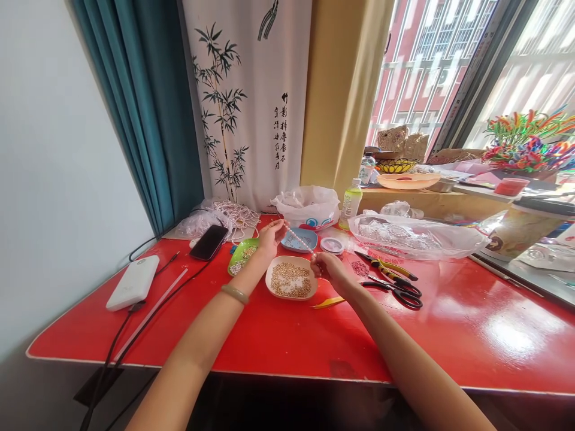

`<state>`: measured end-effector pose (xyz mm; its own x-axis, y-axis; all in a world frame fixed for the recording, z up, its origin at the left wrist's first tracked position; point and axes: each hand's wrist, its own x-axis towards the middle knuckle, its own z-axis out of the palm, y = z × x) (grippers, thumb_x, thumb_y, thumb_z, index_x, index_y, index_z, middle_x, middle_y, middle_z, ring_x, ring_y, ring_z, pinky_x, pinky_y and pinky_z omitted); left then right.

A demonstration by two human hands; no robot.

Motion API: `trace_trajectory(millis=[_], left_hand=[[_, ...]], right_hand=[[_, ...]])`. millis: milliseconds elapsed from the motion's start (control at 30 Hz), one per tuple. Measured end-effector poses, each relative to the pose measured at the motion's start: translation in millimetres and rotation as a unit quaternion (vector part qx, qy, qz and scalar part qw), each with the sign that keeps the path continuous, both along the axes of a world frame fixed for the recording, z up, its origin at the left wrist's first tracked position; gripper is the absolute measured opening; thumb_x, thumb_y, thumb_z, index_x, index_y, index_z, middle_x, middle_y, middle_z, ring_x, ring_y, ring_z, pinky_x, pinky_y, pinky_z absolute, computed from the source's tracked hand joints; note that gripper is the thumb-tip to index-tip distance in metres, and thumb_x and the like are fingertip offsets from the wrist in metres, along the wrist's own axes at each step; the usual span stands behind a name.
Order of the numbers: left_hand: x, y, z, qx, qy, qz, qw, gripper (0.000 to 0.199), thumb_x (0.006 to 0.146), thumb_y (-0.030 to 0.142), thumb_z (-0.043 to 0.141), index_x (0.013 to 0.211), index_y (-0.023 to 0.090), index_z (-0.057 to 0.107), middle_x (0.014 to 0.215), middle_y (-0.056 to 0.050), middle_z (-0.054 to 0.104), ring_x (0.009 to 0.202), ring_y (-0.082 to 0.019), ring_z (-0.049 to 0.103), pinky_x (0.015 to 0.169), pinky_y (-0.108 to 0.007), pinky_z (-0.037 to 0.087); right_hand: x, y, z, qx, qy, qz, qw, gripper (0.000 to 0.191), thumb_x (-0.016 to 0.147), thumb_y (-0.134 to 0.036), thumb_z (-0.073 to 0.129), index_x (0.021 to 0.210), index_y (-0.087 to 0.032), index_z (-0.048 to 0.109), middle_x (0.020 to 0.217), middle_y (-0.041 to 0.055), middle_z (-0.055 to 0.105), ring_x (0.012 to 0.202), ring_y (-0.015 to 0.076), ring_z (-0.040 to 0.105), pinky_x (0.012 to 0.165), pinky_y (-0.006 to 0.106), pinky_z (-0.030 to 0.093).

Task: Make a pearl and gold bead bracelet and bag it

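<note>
A short beaded strand (298,236) stretches between my two hands, slanting down to the right over the blue dish (291,245). My left hand (271,234) pinches its upper end, above the gap between the green dish (235,258) and the blue one. At the lower end my right hand (324,264) has its fingers closed on the strand, beside the right rim of the white dish (268,281). Gold beads (291,280) lie in that white dish. The green dish holds pale and gold beads, partly hidden behind my left wrist.
Pliers (386,268), black scissors (399,292) and a yellow tool (330,302) lie on the red table (287,347) at the right. Behind stand plastic bags (309,206) and a bottle (351,203). A phone (209,242) and white power bank (133,282) with cables lie left.
</note>
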<state>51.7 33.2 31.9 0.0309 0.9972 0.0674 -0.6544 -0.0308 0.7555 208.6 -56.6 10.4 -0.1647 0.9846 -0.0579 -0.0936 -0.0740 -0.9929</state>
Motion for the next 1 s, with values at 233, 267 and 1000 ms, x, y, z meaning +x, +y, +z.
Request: trace_trajectory(millis=[233, 267, 1000], left_hand=[[0, 0, 1.2, -0.004, -0.004, 0.0, 1.0, 0.006, 0.065, 0.01, 0.06, 0.068, 0.014, 0.063, 0.068, -0.002, 0.065, 0.056, -0.007, 0.058, 0.057, -0.018, 0.045], [0, 0, 1.1, -0.005, -0.003, 0.0, 1.0, 0.006, 0.065, 0.01, 0.059, 0.068, 0.014, 0.063, 0.068, -0.002, 0.065, 0.056, -0.007, 0.058, 0.057, -0.018, 0.045], [2, -8, 11.9, 0.0, 0.036, -0.025, 0.999, 0.005, 0.065, 0.011, 0.06, 0.068, 0.014, 0.063, 0.068, -0.002, 0.066, 0.056, -0.008, 0.06, 0.055, -0.017, 0.045]], right_hand=[[0, 1, -0.3, 0.02, 0.0, 0.007, 1.0, 0.019, 0.082, -0.027, 0.045, 0.086, -0.012, 0.056, 0.069, -0.0008, 0.055, 0.052, 0.0068, 0.05, 0.047, 0.02, 0.041], [0, 1, -0.5, 0.024, 0.001, 0.005, 1.0, 0.019, 0.081, -0.026, 0.044, 0.077, -0.012, 0.056, 0.056, -0.0041, 0.048, 0.042, 0.0041, 0.041, 0.039, 0.017, 0.033], [-3, -2, 0.0, 0.015, -0.036, -0.012, 0.999, 0.025, 0.084, -0.028, 0.043, 0.096, -0.01, 0.055, 0.097, 0.0077, 0.056, 0.079, 0.0155, 0.057, 0.067, 0.033, 0.047]])
